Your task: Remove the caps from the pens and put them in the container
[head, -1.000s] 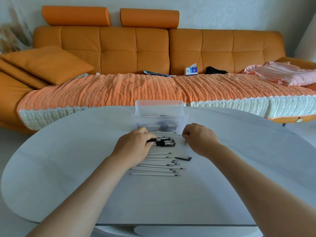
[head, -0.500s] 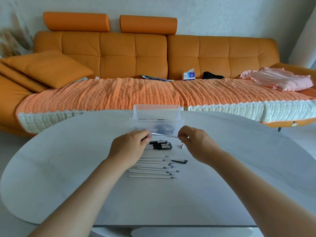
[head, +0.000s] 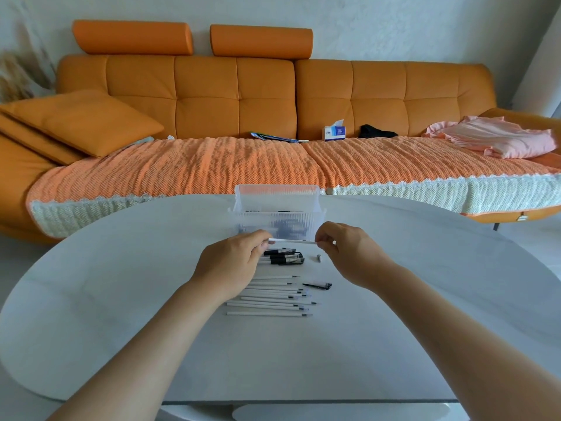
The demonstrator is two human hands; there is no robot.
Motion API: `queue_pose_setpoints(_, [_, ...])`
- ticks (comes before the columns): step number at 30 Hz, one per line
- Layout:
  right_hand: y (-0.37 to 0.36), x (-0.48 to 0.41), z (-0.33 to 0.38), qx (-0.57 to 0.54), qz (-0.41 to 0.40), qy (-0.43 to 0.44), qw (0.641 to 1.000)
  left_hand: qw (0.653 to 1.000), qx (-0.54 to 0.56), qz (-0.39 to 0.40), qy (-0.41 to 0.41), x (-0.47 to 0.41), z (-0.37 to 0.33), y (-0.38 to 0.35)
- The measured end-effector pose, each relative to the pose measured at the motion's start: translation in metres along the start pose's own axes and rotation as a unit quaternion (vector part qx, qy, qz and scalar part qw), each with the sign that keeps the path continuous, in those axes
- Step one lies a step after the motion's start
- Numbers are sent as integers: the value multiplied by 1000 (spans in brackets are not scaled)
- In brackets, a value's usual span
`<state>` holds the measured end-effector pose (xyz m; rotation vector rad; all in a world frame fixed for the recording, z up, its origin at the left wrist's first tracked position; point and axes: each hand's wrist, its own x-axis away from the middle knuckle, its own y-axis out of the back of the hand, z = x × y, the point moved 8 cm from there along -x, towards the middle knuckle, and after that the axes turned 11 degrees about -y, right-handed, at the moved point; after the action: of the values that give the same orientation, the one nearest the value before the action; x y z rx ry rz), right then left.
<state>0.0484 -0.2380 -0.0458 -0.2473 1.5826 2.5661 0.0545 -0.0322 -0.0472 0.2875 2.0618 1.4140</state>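
A thin white pen (head: 293, 241) is stretched level between my two hands, just in front of the clear ribbed container (head: 277, 197). My left hand (head: 232, 264) pinches its left end and my right hand (head: 349, 253) pinches its right end. Dark caps lie inside the container behind its front wall. Under the held pen, a few pens with black caps (head: 283, 257) lie on the table. Nearer to me is a row of several uncapped white pens (head: 270, 299). A loose black cap (head: 318, 285) lies to their right, and a small grey tip piece (head: 318, 257) sits near my right hand.
The white oval table (head: 121, 299) holds everything. Behind it stands an orange sofa (head: 212, 95) with a knitted throw, a cushion, a tissue box (head: 334, 132) and pink cloth (head: 498, 141).
Both hands rose from the table toward the container. A white pen that was not visible between them before is now held between their fingertips.
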Motion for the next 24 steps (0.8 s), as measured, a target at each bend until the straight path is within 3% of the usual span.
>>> queue_pose_setpoints(9, [5,3,2,-3,-6,3,1000,1000,1,22,-3,1,2,-2])
queue_pose_setpoints(17, [-1,8,12,-128,39,-5,991,999,31,33,-28,1,-11,-6])
queue_pose_setpoints(24, [2,8,-4,-102,48,-54,992,999,20,30,-23,1,-6,-5])
